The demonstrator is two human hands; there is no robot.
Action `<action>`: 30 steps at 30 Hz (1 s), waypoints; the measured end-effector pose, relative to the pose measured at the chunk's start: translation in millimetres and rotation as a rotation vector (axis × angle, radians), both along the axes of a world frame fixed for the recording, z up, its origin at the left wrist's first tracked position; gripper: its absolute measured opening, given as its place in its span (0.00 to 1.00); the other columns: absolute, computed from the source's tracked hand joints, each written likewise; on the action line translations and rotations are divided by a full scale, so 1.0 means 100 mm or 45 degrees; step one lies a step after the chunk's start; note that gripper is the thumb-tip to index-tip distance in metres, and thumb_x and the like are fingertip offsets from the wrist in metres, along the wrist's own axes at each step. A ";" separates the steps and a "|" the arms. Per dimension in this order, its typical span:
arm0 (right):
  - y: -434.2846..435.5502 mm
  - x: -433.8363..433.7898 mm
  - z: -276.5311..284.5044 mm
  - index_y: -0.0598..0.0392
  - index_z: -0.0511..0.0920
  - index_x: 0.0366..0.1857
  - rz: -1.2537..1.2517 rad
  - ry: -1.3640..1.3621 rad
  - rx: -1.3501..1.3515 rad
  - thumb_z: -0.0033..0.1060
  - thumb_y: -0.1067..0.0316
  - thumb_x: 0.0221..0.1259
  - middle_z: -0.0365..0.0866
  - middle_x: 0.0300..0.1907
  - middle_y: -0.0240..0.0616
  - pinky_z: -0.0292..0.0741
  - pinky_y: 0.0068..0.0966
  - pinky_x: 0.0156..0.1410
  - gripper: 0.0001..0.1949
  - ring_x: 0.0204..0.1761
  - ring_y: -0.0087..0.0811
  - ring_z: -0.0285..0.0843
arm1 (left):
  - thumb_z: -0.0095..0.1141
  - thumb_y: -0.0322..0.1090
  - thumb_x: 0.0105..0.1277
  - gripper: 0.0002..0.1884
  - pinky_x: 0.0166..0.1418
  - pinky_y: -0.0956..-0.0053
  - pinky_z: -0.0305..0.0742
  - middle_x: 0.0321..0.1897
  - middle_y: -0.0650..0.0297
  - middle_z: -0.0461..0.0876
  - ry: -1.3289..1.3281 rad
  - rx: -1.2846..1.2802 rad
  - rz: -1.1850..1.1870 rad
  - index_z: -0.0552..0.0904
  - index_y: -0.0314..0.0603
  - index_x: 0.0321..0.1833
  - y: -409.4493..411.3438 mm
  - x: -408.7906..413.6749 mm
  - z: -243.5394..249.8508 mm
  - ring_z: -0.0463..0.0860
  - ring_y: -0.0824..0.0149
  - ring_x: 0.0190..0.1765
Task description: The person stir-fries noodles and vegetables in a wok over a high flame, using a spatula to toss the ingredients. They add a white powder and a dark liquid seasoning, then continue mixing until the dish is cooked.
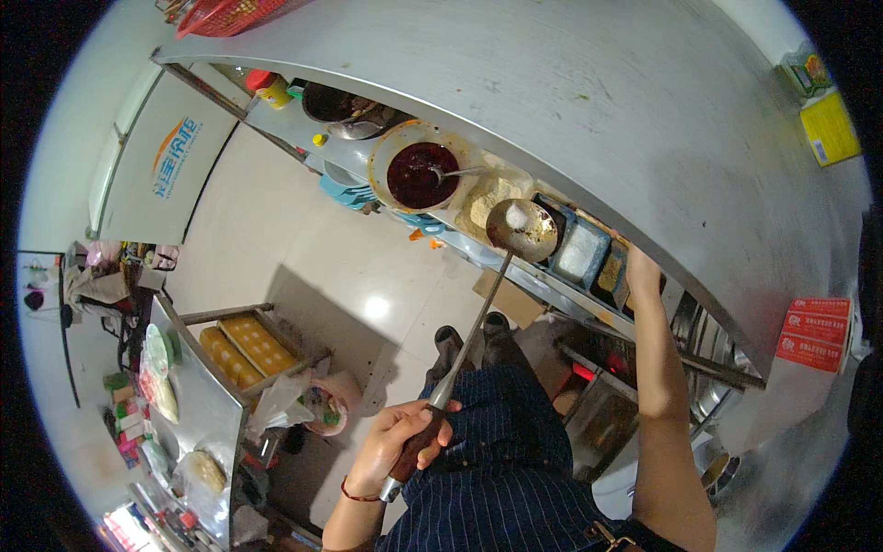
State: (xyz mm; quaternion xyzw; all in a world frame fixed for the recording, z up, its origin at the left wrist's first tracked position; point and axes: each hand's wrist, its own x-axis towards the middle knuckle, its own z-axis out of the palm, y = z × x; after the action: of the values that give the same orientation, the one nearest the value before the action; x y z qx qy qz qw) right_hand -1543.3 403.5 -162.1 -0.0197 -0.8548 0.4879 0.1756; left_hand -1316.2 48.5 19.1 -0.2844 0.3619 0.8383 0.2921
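Note:
My left hand point(414, 438) grips the dark wooden handle of a long metal ladle point(522, 231). A small heap of white granules lies in the ladle's bowl, which hangs over the seasoning containers on the shelf. My right hand point(641, 269) reaches to the containers' far edge, its fingers mostly hidden by the steel counter; whether it holds anything does not show. Near it are a container of white granules point(578, 257) and one of brown powder point(611, 269). Left of the ladle stand a tub of pale powder point(491, 200) and a bowl of dark red liquid point(421, 176) with a spoon in it.
The steel counter point(552, 90) overhangs the shelf. A dark pot point(334, 103) and a red-lidded jar point(270, 88) stand farther along. Blue stacked bowls point(343, 188) sit lower. At the left are a steel table point(207, 421) and a waste bin point(334, 400); a cardboard piece point(507, 300) lies below the shelf.

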 end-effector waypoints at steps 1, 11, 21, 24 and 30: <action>-0.03 0.11 0.09 0.67 0.76 0.34 0.063 0.008 -0.043 0.45 0.73 0.68 0.79 0.32 0.40 0.74 0.25 0.40 0.09 0.30 0.26 0.73 | 0.46 0.37 0.71 0.22 0.21 0.84 0.64 0.27 0.56 0.77 -0.001 -0.001 0.000 0.71 0.18 0.54 -0.02 0.03 0.01 0.69 0.76 0.18; -0.48 0.22 0.34 0.64 0.78 0.33 0.199 0.155 0.423 0.48 0.70 0.67 0.79 0.27 0.35 0.72 0.22 0.33 0.10 0.26 0.22 0.72 | 0.48 0.35 0.67 0.21 0.20 0.85 0.63 0.24 0.57 0.76 -0.167 -0.118 -0.002 0.72 0.16 0.53 -0.35 0.49 0.22 0.69 0.76 0.16; -0.73 0.37 0.35 0.62 0.79 0.35 0.276 -0.110 -0.053 0.49 0.65 0.69 0.76 0.22 0.31 0.69 0.18 0.28 0.11 0.23 0.18 0.71 | 0.48 0.36 0.65 0.23 0.18 0.83 0.61 0.22 0.56 0.76 -0.214 -0.192 -0.062 0.72 0.15 0.52 -0.40 0.63 0.23 0.68 0.75 0.15; -0.63 0.36 0.04 0.63 0.79 0.35 0.241 -0.105 -0.026 0.48 0.66 0.69 0.75 0.23 0.30 0.68 0.17 0.27 0.11 0.22 0.17 0.69 | 0.48 0.35 0.66 0.22 0.20 0.83 0.62 0.23 0.57 0.75 -0.205 -0.176 -0.084 0.72 0.15 0.52 -0.38 0.61 0.24 0.69 0.74 0.16; -0.68 0.41 0.10 0.63 0.78 0.35 0.280 -0.189 -0.257 0.47 0.67 0.70 0.74 0.22 0.30 0.67 0.16 0.26 0.11 0.21 0.16 0.67 | 0.48 0.35 0.65 0.22 0.20 0.83 0.61 0.23 0.56 0.75 -0.227 -0.203 -0.081 0.72 0.15 0.52 -0.36 0.59 0.24 0.68 0.74 0.16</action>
State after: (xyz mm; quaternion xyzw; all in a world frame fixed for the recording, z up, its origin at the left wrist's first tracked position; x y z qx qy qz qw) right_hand -1502.0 335.1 -151.8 0.0202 -0.8090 0.5849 0.0546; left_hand -1257.0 12.4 43.2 -0.3686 0.4088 0.7685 0.3262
